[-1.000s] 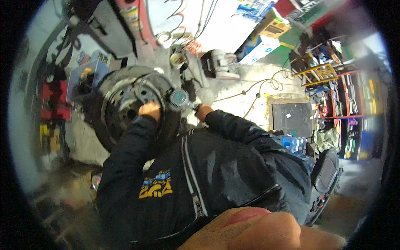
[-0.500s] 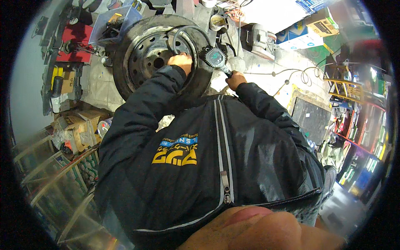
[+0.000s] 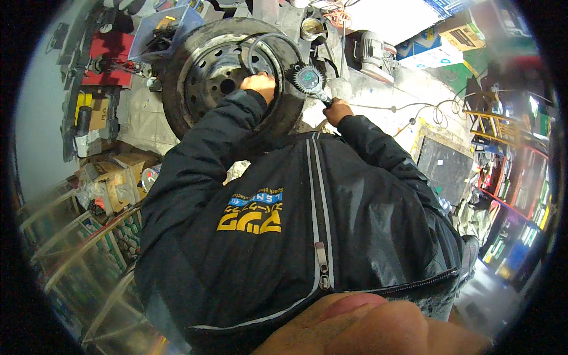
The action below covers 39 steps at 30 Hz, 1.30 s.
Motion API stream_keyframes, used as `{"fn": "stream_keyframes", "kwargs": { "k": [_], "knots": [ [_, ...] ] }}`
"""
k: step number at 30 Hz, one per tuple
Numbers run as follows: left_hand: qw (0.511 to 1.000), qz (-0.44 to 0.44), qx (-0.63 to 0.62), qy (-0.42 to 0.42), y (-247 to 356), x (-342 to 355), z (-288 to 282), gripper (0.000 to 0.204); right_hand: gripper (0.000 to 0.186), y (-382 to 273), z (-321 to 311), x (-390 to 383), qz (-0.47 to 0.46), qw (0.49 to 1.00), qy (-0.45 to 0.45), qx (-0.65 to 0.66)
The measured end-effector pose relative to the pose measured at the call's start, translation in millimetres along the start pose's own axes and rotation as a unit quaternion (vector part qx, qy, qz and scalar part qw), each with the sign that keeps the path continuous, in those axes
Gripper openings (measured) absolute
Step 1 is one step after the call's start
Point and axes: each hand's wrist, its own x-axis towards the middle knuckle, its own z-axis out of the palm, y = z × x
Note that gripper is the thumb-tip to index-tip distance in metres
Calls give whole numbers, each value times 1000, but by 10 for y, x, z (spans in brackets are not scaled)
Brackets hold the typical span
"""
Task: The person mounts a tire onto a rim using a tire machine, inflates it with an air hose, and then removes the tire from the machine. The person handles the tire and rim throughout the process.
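Observation:
A car tire (image 3: 183, 112) on a dark steel rim (image 3: 204, 74) lies on its side in front of me. My left hand (image 3: 258, 87) is closed round the end of a black hose (image 3: 260, 36) at the right side of the rim; the fitting under my fingers is hidden. The hose loops up and over to a tire inflator with a round digital gauge (image 3: 307, 77), just right of the tire. My right hand (image 3: 337, 111) grips that inflator's handle, below and right of the gauge.
A clear plastic bin (image 3: 142, 38) and red case (image 3: 103, 59) stand left of the tire. An electric motor (image 3: 370, 56), cardboard boxes (image 3: 458, 32), cables and a dark board (image 3: 441, 163) lie to the right. Shelves (image 3: 520, 177) line the right, clear drawers (image 3: 74, 248) the lower left.
Since a second ago the view has turned, so tire and hands sit higher and further right. In the last half second both hands have barely moved, keeping their grips.

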Motion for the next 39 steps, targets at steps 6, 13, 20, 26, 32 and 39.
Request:
{"fn": "stream_keyframes", "kwargs": {
  "k": [6,13,20,26,32,39],
  "knots": [
    [1000,-9,12,-8,19,8,5,20,43,-24,-22,-4,11,1000,0,0],
    [1000,-7,2,-19,14,-12,-33,20,41,-48,-59,-31,-3,1000,-3,5],
    [1000,-7,3,8,10,-10,49,18,43,-35,-57,-35,6,1000,-12,0],
    [1000,0,0,9,16,-23,22,19,42,-48,-80,-53,7,1000,-9,2],
    [1000,-3,-3,12,16,-30,23,18,42,-63,-91,-59,8,1000,-8,0],
    [1000,3,11,18,-10,-9,62,19,41,-50,-79,-19,6,1000,-11,-2]
  ]
}}
